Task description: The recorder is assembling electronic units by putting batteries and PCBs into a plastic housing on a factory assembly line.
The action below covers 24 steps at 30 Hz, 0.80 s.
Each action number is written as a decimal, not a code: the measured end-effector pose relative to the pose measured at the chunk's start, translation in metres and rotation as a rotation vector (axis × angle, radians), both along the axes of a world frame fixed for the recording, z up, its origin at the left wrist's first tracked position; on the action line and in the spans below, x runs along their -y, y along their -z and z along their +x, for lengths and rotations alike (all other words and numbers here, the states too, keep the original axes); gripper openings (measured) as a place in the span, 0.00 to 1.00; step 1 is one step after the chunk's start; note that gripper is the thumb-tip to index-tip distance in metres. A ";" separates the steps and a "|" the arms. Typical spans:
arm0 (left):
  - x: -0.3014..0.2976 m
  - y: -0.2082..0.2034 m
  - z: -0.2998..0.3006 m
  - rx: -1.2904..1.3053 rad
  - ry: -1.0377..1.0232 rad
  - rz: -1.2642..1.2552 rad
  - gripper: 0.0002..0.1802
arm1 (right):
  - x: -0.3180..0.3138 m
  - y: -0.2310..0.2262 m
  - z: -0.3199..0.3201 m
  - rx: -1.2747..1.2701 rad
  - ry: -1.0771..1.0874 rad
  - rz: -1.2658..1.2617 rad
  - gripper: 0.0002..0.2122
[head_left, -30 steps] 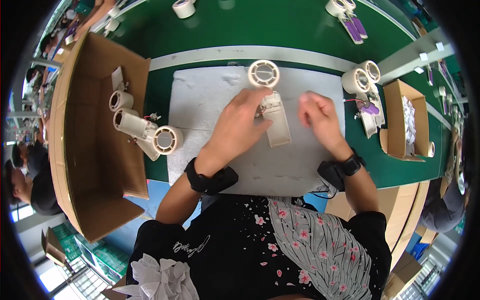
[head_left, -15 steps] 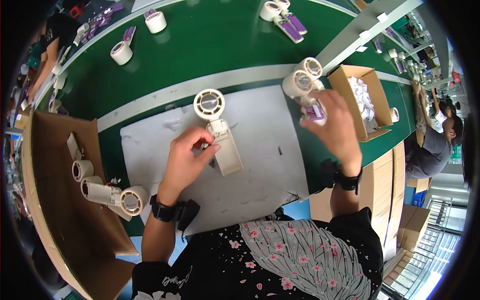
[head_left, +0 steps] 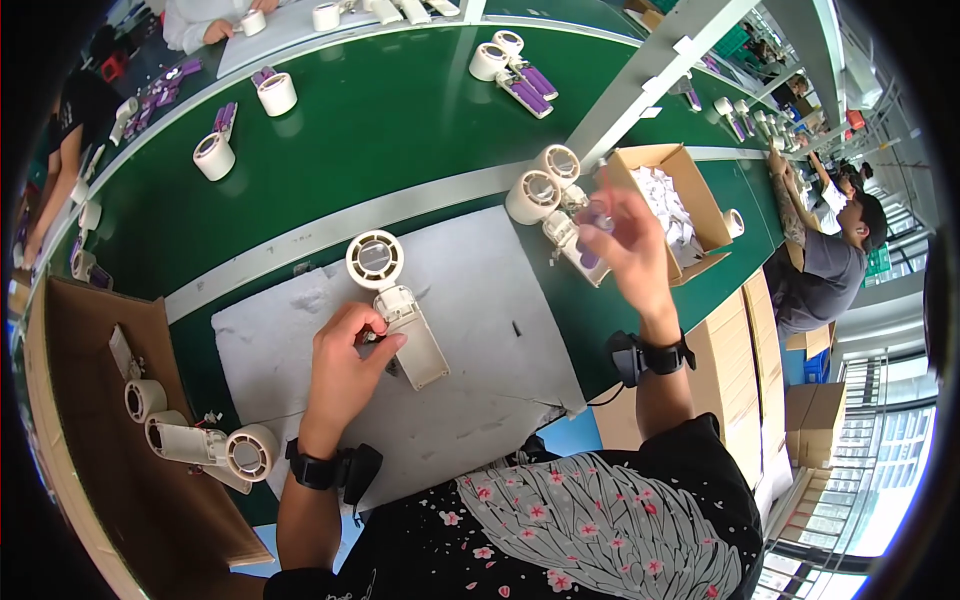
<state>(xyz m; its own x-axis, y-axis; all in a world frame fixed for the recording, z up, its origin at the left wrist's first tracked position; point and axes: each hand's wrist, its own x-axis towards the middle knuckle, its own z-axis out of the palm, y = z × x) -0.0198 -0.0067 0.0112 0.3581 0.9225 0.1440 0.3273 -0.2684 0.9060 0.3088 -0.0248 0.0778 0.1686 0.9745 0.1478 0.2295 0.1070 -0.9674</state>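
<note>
A white handheld fan (head_left: 418, 350) lies on the grey mat with its round head away from me and its handle shell uncovered. At the handle's left edge, my left hand (head_left: 345, 365) is closed in a pinch, thumb against the shell; a small piece shows at the fingertips, too small to name. My right hand (head_left: 632, 245) is blurred and raised over the right side, its fingers closed on a purple battery (head_left: 592, 245) with a thin red wire. Beneath it lie two more white fans (head_left: 533, 196), one with its handle shell uncovered.
A cardboard box (head_left: 712, 215) of small white pieces stands at right, beside a metal post (head_left: 640, 90). Another box (head_left: 110, 470) at left holds fans. Beyond a metal rail, fans with purple batteries (head_left: 527, 90) sit on the green surface (head_left: 370, 130). Other people work around.
My right hand has lifted the purple battery up from the fan at right. My left hand keeps its pinch at the fan's handle. The whole view has shifted.
</note>
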 end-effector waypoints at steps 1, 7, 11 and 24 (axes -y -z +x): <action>0.000 0.000 -0.001 0.000 0.007 0.003 0.13 | -0.002 -0.006 -0.015 0.013 -0.057 -0.063 0.15; 0.002 0.000 -0.007 -0.013 0.021 -0.003 0.12 | -0.020 0.021 -0.098 0.342 -0.492 0.026 0.10; 0.000 -0.009 -0.008 0.003 0.086 -0.016 0.12 | -0.022 0.050 -0.140 0.496 -0.657 0.348 0.09; 0.002 0.001 -0.013 0.034 0.103 -0.027 0.15 | -0.021 0.064 -0.140 0.409 -0.573 0.324 0.12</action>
